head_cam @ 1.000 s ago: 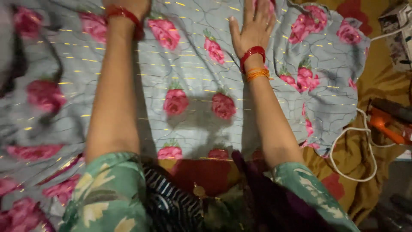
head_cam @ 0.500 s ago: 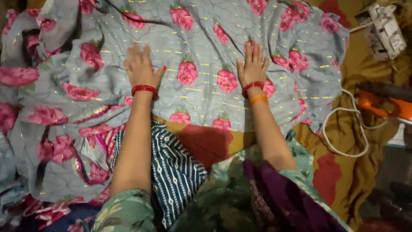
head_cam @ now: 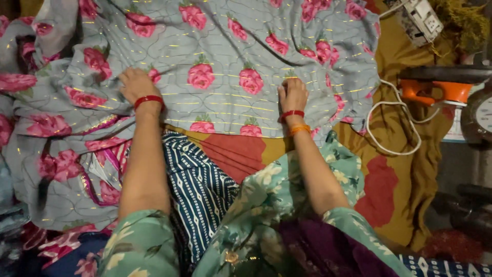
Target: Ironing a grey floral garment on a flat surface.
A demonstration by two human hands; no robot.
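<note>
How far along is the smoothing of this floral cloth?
Done: the grey rose-print cloth lies fairly flat between the hands. In hand: left hand and right hand press palm-down on it. Left: the bunched folds at the left side; the orange iron sits untouched.

My head camera is looking steeply down from close above, facing forward over my forearms onto the floral cloth [head_cam: 230, 56]; no second view.

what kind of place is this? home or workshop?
Probably a home ironing spot, though a small tailoring or laundry workspace is possible. An orange iron with a white cord sits to the right, a power strip lies above, and both hands press flat a grey rose-print fabric.
</note>
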